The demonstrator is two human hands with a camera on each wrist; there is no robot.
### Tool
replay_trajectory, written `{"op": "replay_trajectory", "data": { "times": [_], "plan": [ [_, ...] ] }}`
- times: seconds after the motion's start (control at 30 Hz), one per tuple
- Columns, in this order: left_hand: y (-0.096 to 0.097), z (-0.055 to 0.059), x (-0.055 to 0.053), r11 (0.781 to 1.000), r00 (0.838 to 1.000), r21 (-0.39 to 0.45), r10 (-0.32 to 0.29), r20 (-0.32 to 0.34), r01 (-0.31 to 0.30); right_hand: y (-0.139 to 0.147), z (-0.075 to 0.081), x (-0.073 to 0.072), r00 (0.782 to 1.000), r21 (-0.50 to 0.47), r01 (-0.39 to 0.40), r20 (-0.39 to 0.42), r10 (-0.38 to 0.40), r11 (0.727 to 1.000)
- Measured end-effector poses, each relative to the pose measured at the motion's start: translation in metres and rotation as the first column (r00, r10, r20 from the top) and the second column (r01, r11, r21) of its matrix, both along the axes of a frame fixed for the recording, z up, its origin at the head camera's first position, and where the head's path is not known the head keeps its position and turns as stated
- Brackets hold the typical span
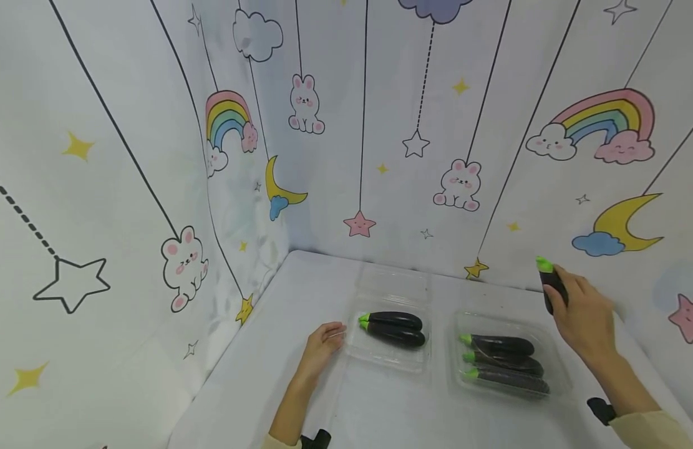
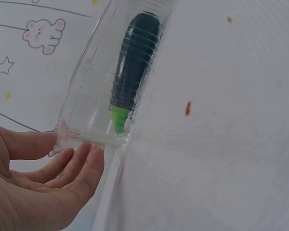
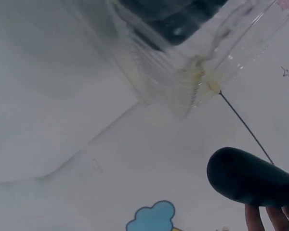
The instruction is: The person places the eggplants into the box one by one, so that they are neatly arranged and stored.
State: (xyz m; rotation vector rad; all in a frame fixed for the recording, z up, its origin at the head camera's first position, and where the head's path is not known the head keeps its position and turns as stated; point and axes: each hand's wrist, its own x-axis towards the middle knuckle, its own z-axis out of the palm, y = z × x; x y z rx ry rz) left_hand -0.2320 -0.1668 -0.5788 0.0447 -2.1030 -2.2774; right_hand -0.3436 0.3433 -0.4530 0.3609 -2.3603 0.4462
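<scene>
My right hand [image 1: 586, 315] grips a small dark eggplant [image 1: 554, 290], its green stem end pointing up, raised to the right of a clear plastic box [image 1: 561, 374]. Three eggplants [image 1: 506, 365] lie side by side in that box. In the right wrist view, the held eggplant's rounded end [image 3: 241, 175] juts out past the fingers. At the left, my left hand [image 1: 322, 349] pinches the left edge of an open hinged plastic container [image 1: 380, 363], thumb and fingers at its corner in the left wrist view. Two eggplants [image 1: 393, 335] lie in this container, stems toward the left hand.
The clear lid [image 1: 393, 280] of the left container lies folded back behind it. Both containers stand on a white table [image 1: 380, 405]. A white curtain [image 1: 380, 125] printed with rabbits, stars and rainbows closes off the back and sides.
</scene>
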Motion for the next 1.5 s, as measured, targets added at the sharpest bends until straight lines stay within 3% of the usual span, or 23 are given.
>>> {"op": "replay_trajectory", "data": {
  "times": [0.57, 0.97, 1.5],
  "plan": [
    [0.0, 0.002, 0.001, 1.0, 1.0, 0.02, -0.017, 0.001, 0.017, -0.043, 0.007, 0.024, 0.995, -0.015, -0.082, -0.06, 0.081, 0.996],
    [0.001, 0.002, 0.002, 1.0, 1.0, -0.016, -0.025, 0.005, 0.025, -0.07, 0.007, 0.039, 0.982, -0.051, -0.175, -0.084, 0.17, 0.983],
    [0.001, 0.003, 0.001, 1.0, 1.0, -0.012, -0.014, 0.012, 0.015, -0.114, 0.001, 0.05, 0.96, -0.108, -0.28, -0.041, 0.277, 0.954]
  ]
}}
